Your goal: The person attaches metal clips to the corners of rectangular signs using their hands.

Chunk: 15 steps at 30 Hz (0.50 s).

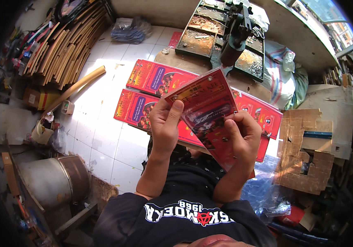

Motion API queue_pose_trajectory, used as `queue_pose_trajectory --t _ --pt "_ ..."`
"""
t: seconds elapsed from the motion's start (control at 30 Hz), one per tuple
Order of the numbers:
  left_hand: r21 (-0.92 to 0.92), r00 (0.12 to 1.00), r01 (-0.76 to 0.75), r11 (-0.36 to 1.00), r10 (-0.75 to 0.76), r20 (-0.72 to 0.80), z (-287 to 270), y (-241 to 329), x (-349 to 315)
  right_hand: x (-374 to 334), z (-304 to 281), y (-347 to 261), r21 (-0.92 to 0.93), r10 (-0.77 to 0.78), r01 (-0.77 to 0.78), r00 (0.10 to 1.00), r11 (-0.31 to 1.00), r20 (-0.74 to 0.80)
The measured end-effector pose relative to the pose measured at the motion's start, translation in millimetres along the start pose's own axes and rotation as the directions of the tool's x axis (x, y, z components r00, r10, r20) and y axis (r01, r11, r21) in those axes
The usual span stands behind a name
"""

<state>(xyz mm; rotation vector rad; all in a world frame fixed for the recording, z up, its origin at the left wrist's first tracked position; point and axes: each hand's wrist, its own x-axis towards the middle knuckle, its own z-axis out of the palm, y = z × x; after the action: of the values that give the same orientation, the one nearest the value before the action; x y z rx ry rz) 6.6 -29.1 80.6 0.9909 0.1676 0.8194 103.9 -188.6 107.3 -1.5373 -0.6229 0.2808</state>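
Observation:
A red printed card (207, 103) under a clear plastic cover is held up at a tilt, with metal eyelets in its top corners. My left hand (166, 123) is closed on its left edge, thumb on the front face. At the opposite edge my right hand (244, 131) pinches a small thin shiny metal piece (235, 113), whose exact kind is too small to make out. Under and behind the held card, several similar red cards lie in stacks; the left stacks (137, 109) and the right stack (263, 115) rest on the work table.
A dark hand press (235, 39) stands beyond the cards, amid black compartment trays (201, 41) of small metal parts. Stacked cardboard (67, 45) leans at the far left. A metal drum (47, 181) is at lower left, cut brown board (296, 160) at right.

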Motion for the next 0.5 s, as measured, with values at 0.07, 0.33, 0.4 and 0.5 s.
queue_pose_trajectory --t 0.07,0.33,0.4,0.5 --pt "0.003 1.0 -0.011 1.0 0.011 0.0 2 0 0 0 1 -4 -0.003 0.014 -0.014 1.0 1.0 0.001" --pt "-0.208 1.0 0.004 0.978 -0.009 -0.025 9 3 -4 -3 0 -11 -0.01 0.049 -0.048 0.985 0.999 0.163" --pt "-0.065 0.99 -0.088 0.994 0.08 -0.114 9 -3 1 -2 -2 -9 -0.074 0.013 0.0 0.985 0.997 0.17" --pt "0.078 0.97 -0.104 0.992 0.118 -0.213 11 -5 3 -1 -2 -14 -0.203 -0.012 0.048 0.985 0.978 0.171"
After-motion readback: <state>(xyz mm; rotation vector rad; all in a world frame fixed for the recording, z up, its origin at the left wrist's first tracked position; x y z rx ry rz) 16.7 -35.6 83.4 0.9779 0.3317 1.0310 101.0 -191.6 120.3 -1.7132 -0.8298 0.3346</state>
